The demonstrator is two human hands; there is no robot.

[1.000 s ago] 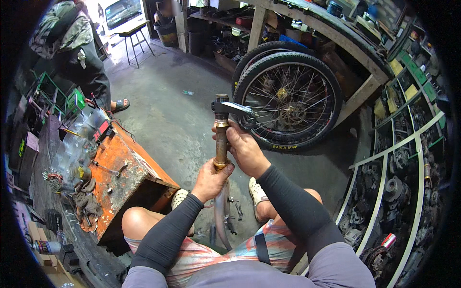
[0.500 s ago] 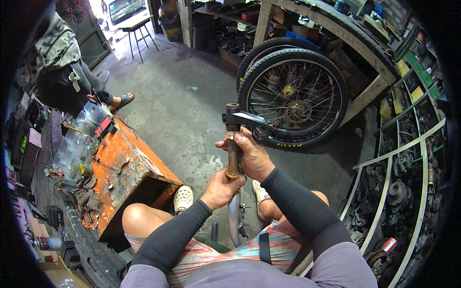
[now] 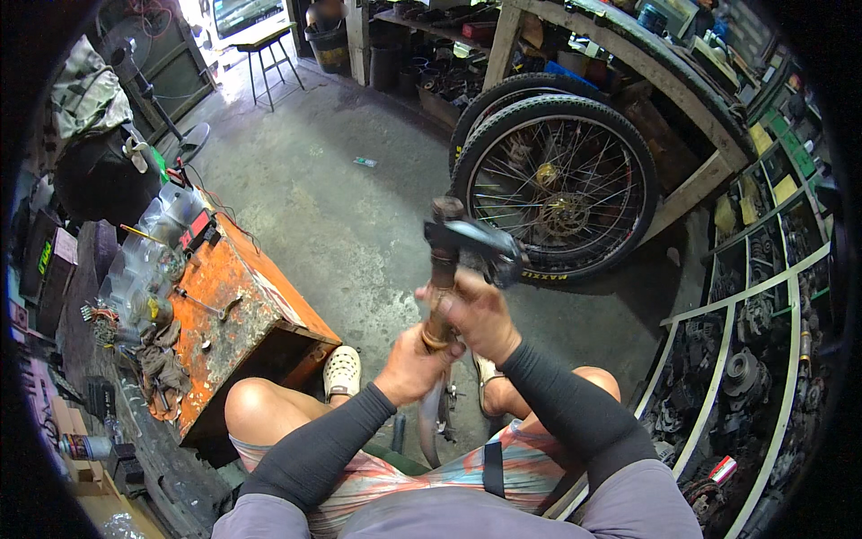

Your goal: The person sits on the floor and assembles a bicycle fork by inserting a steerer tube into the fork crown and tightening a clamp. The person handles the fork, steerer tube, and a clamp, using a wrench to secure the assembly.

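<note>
Both hands grip what appears to be a bicycle fork, by its brown, worn steerer tube (image 3: 442, 269). My left hand (image 3: 413, 362) is closed around the lower end, beside a bronze-coloured ring (image 3: 435, 340). Higher up, my right hand (image 3: 480, 314) wraps the tube with fingers bent, slightly smeared by motion. A black stem-like clamp (image 3: 467, 237) sits near the top of the tube and juts to the right, blurred. Below my hands a grey curved leg (image 3: 433, 427) runs down between my knees.
Two bicycle wheels (image 3: 555, 189) lean against a wooden bench ahead right. An orange wooden box (image 3: 260, 283) stands at left, with a spanner-like tool, rags and clear containers on top. Racks of metal parts (image 3: 745, 368) line the right. A person (image 3: 103, 171) in dark trousers is at far left.
The clamp end of the fork has swung slightly right and down, and the tube now tilts. Both hands keep hold. At left, the person's sandalled foot has gone and a standing fan shows.
</note>
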